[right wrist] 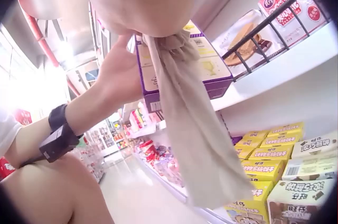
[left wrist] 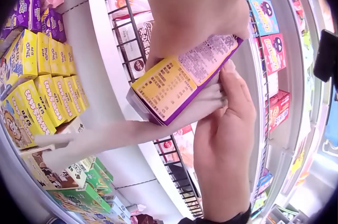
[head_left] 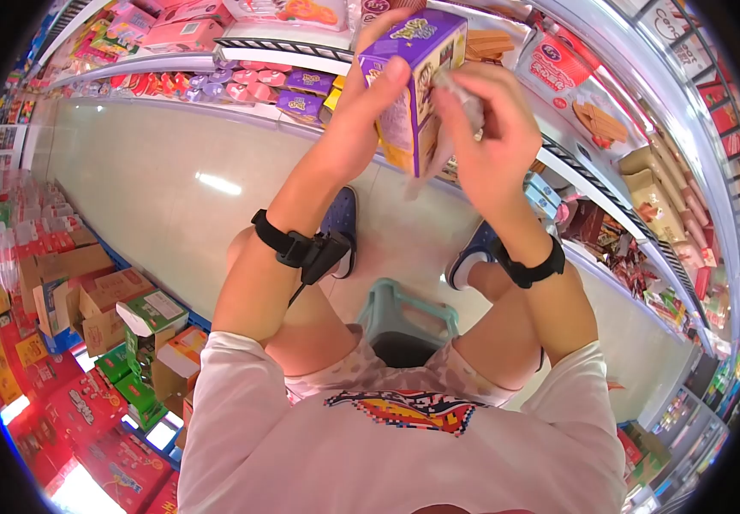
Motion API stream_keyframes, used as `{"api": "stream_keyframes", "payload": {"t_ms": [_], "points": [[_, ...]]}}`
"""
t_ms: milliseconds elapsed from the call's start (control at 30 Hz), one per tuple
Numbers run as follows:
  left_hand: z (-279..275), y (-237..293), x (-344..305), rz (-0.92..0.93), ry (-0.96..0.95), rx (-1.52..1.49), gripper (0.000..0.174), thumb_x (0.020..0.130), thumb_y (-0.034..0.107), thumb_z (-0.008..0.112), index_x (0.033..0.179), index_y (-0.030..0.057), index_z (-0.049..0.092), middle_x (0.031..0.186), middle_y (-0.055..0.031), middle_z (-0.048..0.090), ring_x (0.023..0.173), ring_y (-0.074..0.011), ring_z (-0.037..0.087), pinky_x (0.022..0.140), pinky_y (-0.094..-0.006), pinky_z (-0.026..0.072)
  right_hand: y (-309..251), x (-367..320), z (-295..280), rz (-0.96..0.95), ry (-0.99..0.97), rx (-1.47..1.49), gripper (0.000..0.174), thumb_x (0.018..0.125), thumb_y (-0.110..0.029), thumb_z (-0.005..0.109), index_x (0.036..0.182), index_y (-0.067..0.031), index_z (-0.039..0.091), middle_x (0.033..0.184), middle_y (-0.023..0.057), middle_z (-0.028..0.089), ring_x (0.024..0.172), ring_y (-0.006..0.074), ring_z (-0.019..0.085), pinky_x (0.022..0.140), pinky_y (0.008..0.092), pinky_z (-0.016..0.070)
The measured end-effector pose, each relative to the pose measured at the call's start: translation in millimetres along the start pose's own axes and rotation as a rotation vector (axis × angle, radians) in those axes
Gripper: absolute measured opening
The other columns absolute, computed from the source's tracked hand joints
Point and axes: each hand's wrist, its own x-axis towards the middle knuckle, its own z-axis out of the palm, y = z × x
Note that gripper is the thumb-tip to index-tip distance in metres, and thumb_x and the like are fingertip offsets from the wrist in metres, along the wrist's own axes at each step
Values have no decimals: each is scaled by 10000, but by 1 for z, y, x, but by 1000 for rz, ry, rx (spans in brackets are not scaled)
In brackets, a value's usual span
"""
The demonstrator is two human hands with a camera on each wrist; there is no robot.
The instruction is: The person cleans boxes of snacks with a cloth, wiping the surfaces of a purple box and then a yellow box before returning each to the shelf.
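Observation:
My left hand (head_left: pixel 355 128) grips a purple and yellow snack box (head_left: pixel 400 107), its thumb along one printed side. The box is raised in front of the shelves and tilted. Against another face of it, my right hand (head_left: pixel 500 133) holds a bunched greyish-white cloth (right wrist: pixel 195 129) with curled fingers. A long end of the cloth hangs down in the right wrist view and stretches out sideways in the left wrist view. Small printed text covers the box side (left wrist: pixel 185 76) seen from the left wrist.
Shelves with black wire rails (head_left: pixel 284 48) curve around the front. Yellow boxes (left wrist: pixel 31 108) fill a lower shelf. A grey-green stool (head_left: pixel 396 317) stands between the person's legs. Opened cardboard cartons (head_left: pixel 113 295) and red packages (head_left: pixel 87 403) are on the left.

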Motion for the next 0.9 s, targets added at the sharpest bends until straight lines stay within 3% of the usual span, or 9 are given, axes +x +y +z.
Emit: {"api": "stream_keyframes", "payload": {"t_ms": [100, 233, 300, 567, 633, 667, 767, 800, 900], "points": [[-4, 3, -4, -51, -187, 98, 826, 948, 584, 664, 1566, 111, 389, 1511, -101, 508, 1386, -219, 505, 1150, -377, 404, 16, 7, -6, 105, 96, 144, 226, 914, -25, 778, 1105, 65, 697, 1087, 98, 695, 927, 167, 665, 871, 285, 520], [9, 1, -10, -54, -214, 184, 834, 814, 239, 899, 1500, 143, 435, 1384, -58, 513, 1245, -164, 526, 1041, -349, 463, 8, 9, -8, 358, 200, 128, 201, 954, -50, 734, 1112, 66, 691, 1099, 131, 698, 1014, 182, 654, 887, 297, 518], [4, 5, -9, -34, -202, 177, 837, 800, 212, 905, 1493, 131, 442, 1368, -56, 517, 1221, -159, 536, 1021, -339, 475, 7, 9, -4, 0, 68, 17, 178, 957, -20, 709, 1116, 58, 691, 1097, 137, 700, 1002, 198, 658, 882, 304, 516], [-31, 18, 5, -92, 3, -127, 854, 704, 35, 863, 1469, 95, 490, 1320, -52, 571, 1151, -154, 587, 979, -297, 492, -36, -2, -10, 29, -391, 224, 157, 913, 16, 713, 1069, 9, 724, 1055, 128, 680, 914, 249, 680, 781, 361, 559], [-21, 32, 11, 61, 101, 11, 773, 821, 310, 736, 1497, 52, 464, 1352, -137, 583, 1271, -248, 572, 1095, -376, 447, -31, -13, -4, -59, -444, 220, 162, 878, 58, 725, 1036, 25, 725, 1034, 130, 683, 815, 215, 669, 631, 310, 556], [-1, 42, 14, 62, 379, -77, 509, 874, 225, 668, 1321, 16, 545, 1094, -154, 641, 1039, -291, 655, 946, -409, 544, -31, -18, -4, -40, -569, 230, 147, 883, 56, 722, 1026, 20, 721, 1010, 122, 675, 803, 214, 671, 614, 309, 555], [-9, 74, 18, -151, 439, 6, 570, 796, 190, 816, 1284, 56, 552, 1109, -110, 657, 1018, -251, 673, 882, -391, 569, -28, -27, -9, 5, -743, 217, 92, 898, 30, 706, 988, 10, 707, 955, 100, 656, 785, 241, 676, 604, 333, 550], [-64, 47, 9, 45, 1, 355, 838, 770, 250, 798, 1511, 60, 455, 1406, -112, 551, 1309, -230, 543, 1126, -371, 423, -25, -28, -12, 17, -827, 170, 74, 898, 10, 706, 972, 7, 699, 957, 99, 653, 775, 263, 669, 624, 358, 546], [-83, 59, 3, 59, -217, 622, 935, 687, 147, 866, 1521, 66, 451, 1454, -86, 515, 1335, -212, 515, 1147, -363, 404, -20, -30, -19, 24, -965, 74, 61, 903, -38, 704, 948, -2, 685, 959, 97, 645, 768, 301, 652, 673, 404, 535]]}}
